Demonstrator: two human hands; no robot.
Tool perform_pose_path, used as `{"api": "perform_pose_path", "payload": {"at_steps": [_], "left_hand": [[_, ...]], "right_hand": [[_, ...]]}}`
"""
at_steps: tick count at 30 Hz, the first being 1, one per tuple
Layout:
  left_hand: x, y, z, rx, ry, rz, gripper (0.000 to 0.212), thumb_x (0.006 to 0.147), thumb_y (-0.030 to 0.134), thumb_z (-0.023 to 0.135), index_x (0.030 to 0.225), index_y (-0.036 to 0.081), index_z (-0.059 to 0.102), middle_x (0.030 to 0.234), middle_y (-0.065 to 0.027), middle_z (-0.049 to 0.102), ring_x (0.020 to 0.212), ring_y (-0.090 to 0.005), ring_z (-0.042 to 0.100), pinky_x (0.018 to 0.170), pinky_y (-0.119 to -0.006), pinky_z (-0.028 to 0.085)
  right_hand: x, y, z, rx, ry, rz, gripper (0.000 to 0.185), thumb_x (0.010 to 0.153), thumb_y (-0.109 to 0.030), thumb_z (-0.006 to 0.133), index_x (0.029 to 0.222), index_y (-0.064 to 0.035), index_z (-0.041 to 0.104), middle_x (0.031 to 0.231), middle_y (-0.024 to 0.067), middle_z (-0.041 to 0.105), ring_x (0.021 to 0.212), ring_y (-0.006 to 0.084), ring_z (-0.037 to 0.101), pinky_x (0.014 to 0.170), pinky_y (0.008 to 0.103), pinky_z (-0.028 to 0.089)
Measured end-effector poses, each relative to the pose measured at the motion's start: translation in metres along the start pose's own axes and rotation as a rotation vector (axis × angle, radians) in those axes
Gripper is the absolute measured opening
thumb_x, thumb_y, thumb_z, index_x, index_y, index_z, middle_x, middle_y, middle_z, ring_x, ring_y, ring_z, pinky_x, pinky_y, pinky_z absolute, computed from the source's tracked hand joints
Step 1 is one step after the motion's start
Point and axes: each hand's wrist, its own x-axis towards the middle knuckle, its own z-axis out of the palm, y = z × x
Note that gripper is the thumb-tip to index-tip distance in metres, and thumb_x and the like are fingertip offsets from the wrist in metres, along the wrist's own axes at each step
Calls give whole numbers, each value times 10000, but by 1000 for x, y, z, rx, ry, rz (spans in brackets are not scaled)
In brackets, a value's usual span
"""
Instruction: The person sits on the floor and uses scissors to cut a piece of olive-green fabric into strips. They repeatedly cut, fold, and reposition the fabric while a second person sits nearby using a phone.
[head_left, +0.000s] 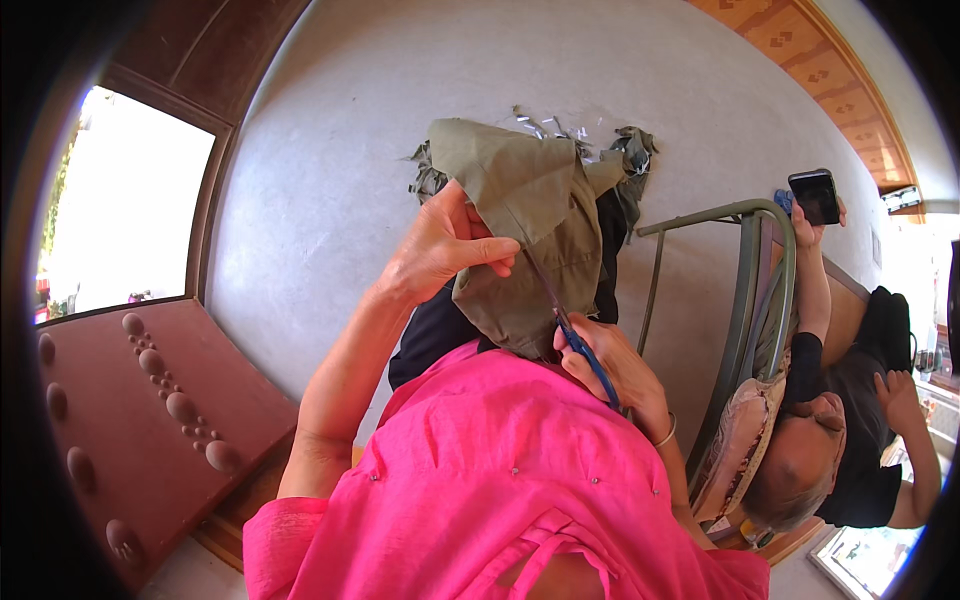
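Observation:
A piece of olive-green cloth (517, 172) lies draped over my lap. My left hand (450, 244) pinches its edge between thumb and fingers and holds it up. In my right hand (611, 352) is a pair of scissors (583, 351) with blue handles. Their blades reach up and left onto the cloth, with the tips close to my left thumb. A crease or cut line runs through the cloth just beyond the tips; I cannot tell which. More cloth hangs in folds down to my waist.
Torn cloth scraps (636, 154) and white bits (551, 124) lie on the pale floor (322, 150) past my knees. On my right, a person (840, 420) lies on a metal-framed bed (750, 300), holding a phone (814, 196). A brown panel with round knobs (180, 405) stands left.

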Motion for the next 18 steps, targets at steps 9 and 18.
{"api": "perform_pose_path", "payload": {"at_steps": [9,18], "left_hand": [[-5,-1,-1,55,-32,-29,618,762,-17,739,1292,-9,422,910,-111,637,673,-190,650,602,-319,554],[-8,0,-5,75,-35,-73,594,766,-24,734,1276,-16,428,886,-118,639,666,-190,650,591,-315,554]], "right_hand": [[16,0,5,-115,38,-50,438,889,-435,575,892,-3,508,626,114,462,552,261,477,543,353,387],[24,-6,5,-213,14,-13,427,822,-372,704,841,-12,474,656,202,527,654,437,534,572,459,408]]}}
